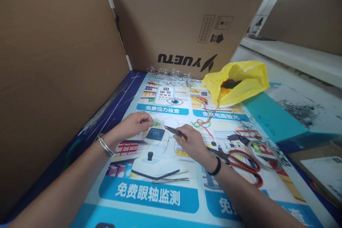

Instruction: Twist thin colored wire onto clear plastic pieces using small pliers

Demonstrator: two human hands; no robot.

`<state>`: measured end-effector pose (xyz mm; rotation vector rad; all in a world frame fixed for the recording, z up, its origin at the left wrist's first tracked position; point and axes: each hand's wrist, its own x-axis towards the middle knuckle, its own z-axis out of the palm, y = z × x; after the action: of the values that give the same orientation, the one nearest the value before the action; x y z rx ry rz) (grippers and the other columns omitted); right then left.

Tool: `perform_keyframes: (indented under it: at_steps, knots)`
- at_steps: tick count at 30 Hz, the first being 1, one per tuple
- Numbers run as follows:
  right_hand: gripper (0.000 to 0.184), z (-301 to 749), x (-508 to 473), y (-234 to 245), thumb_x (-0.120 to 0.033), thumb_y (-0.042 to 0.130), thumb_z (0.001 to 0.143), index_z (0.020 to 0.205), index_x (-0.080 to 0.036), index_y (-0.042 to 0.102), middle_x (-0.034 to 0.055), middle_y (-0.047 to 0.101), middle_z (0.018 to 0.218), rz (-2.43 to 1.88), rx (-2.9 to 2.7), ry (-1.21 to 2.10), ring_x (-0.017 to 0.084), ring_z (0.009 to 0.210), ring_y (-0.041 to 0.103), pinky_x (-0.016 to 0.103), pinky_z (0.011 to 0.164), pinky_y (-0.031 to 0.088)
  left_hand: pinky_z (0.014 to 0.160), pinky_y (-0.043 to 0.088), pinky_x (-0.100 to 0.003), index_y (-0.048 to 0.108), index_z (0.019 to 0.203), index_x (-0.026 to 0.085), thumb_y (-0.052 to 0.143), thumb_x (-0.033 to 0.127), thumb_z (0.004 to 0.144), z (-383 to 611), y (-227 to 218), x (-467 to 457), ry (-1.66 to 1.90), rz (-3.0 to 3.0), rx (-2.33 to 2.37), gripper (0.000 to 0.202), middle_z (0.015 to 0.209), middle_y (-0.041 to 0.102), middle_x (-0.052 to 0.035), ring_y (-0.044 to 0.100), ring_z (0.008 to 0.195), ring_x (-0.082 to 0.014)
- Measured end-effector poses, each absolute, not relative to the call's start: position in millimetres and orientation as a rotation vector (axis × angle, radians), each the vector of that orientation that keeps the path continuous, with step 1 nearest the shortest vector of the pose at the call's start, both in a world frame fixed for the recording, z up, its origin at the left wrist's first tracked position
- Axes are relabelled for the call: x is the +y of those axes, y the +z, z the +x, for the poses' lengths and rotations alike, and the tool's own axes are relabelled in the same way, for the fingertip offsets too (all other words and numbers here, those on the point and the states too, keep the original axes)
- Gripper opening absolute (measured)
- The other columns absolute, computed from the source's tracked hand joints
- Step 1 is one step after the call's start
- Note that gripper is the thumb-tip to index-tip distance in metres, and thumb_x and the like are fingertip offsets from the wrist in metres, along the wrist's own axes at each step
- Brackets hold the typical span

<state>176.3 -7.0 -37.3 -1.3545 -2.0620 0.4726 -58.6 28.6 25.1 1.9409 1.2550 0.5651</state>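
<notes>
My left hand, with a silver bangle at its wrist, is closed in a pinch on a thin wire that curves in a loop to the right. My right hand, wearing a black wristband, is wrapped round slim-nosed pliers. Their dark jaws point left toward the left fingertips and look closed at the wire; whether they grip it I cannot tell. Below the hands, several straight thin metal rods lie on the printed sheet. Red-handled scissors lie beside my right wrist.
Cardboard walls stand at the back and left. A yellow bag sits at the back right, near coloured threads. Tangled wire pieces lie along the back. A clear ring-shaped coil and dark wire scraps are on the right.
</notes>
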Motion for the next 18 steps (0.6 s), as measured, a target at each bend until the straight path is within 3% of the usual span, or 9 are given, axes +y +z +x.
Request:
perform_keyframes:
  at_steps: [4, 7, 13, 18]
  knots:
    - [0.008, 175.8, -9.4, -37.4, -0.017, 0.056, 0.080, 0.086, -0.019, 0.061, 0.0029, 0.057, 0.079, -1.302, -2.083, 0.311, 0.017, 0.077, 0.052, 0.027, 0.069, 0.040, 0.075, 0.047, -0.032, 0.055, 0.068, 0.015, 0.058, 0.031, 0.075, -46.0, 21.4, 19.9, 0.751, 1.319, 1.066, 0.018, 0.097, 0.066, -0.0083, 0.062, 0.088, -0.0188]
    - [0.011, 176.2, -11.7, -35.8, -0.014, 0.055, 0.079, 0.087, -0.019, 0.061, 0.0050, 0.057, 0.082, -1.285, -2.199, 0.031, 0.019, 0.082, 0.049, 0.031, 0.074, 0.037, 0.071, 0.050, -0.031, 0.052, 0.064, 0.014, 0.064, 0.023, 0.071, -35.3, 16.8, 14.2, 0.858, 1.002, 0.987, 0.017, 0.090, 0.069, -0.0101, 0.065, 0.085, -0.0208]
    - [0.011, 180.2, -13.6, -27.1, -0.017, 0.050, 0.085, 0.088, -0.019, 0.061, 0.0055, 0.055, 0.079, -1.257, -2.342, -0.478, 0.020, 0.077, 0.043, 0.035, 0.071, 0.029, 0.067, 0.054, -0.028, 0.049, 0.066, 0.013, 0.061, 0.017, 0.075, -28.4, 7.5, 12.3, 0.935, 0.878, 0.949, 0.015, 0.086, 0.069, -0.0109, 0.068, 0.081, -0.0211]
    - [0.016, 184.7, -13.0, -22.9, -0.016, 0.044, 0.089, 0.093, -0.019, 0.059, 0.0051, 0.055, 0.079, -1.202, -2.397, -0.686, 0.019, 0.076, 0.041, 0.036, 0.069, 0.027, 0.068, 0.056, -0.027, 0.051, 0.067, 0.012, 0.058, 0.015, 0.077, -28.4, 5.3, 13.0, 0.922, 0.889, 0.950, 0.013, 0.085, 0.069, -0.0107, 0.068, 0.080, -0.0199]
